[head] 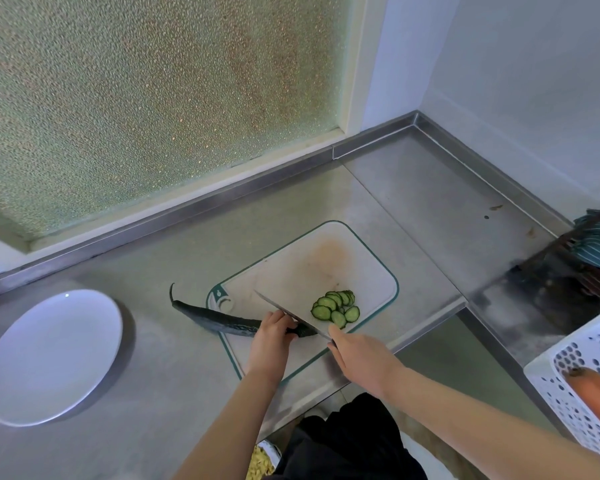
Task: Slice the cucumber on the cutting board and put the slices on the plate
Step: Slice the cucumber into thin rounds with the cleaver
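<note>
Slicing cucumber (pixel 222 320) (knife (pixel 291 311) in right hand (pixel 357 358)); left hand (pixel 271 337) steadying.

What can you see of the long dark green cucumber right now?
The long dark green cucumber lies flat across the white cutting board's left edge, its thin curled stem end out on the steel counter. The left hand pins it near the cut end, where the knife blade meets it. Slices lie beyond.

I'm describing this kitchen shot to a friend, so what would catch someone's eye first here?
First, the action on the cutting board: the left hand pins a dark cucumber while the right hand holds a broad knife against it, with a cluster of slices just beyond the blade. Next, the empty white plate at the left on the steel counter.
</note>
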Available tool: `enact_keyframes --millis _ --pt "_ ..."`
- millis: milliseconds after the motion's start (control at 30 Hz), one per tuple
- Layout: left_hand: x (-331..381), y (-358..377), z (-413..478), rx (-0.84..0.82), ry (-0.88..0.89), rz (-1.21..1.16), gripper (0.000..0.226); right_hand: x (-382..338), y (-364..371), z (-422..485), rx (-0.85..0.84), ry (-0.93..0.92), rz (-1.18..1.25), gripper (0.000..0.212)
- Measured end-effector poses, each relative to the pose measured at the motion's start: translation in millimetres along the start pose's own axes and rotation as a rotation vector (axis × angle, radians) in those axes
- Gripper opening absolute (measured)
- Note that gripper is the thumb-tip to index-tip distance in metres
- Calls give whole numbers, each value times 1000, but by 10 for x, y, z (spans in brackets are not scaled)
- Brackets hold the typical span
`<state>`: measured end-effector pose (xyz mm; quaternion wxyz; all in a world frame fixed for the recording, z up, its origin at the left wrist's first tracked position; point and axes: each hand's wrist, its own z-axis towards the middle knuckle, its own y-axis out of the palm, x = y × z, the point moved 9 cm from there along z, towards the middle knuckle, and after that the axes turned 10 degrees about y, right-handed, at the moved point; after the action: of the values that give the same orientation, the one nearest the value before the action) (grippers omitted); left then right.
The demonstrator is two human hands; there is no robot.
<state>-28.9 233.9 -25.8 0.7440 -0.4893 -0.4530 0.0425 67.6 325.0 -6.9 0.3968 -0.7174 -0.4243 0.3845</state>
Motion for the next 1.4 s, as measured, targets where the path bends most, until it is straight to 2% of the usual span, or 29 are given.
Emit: enact_keyframes --millis 433,600,833,1133,1233,1400 --pt "17 19 -27 23 43 5 25 -75 55 338 -108 -32 133 22" --pt "-13 41 -36 6 34 21 19 21 -5 422 -155 -16 259 17" --pt "-6 22 -47 24 28 35 19 55 -174 371 -79 18 341 20" --pt "-11 0 -39 23 38 53 15 106 -169 161 -57 10 307 20" --pt "2 -22 -73 33 43 49 18 133 -115 95 -77 8 286 13" --pt "-5 -21 -87 48 32 29 21 154 -104 52 -103 19 229 20"
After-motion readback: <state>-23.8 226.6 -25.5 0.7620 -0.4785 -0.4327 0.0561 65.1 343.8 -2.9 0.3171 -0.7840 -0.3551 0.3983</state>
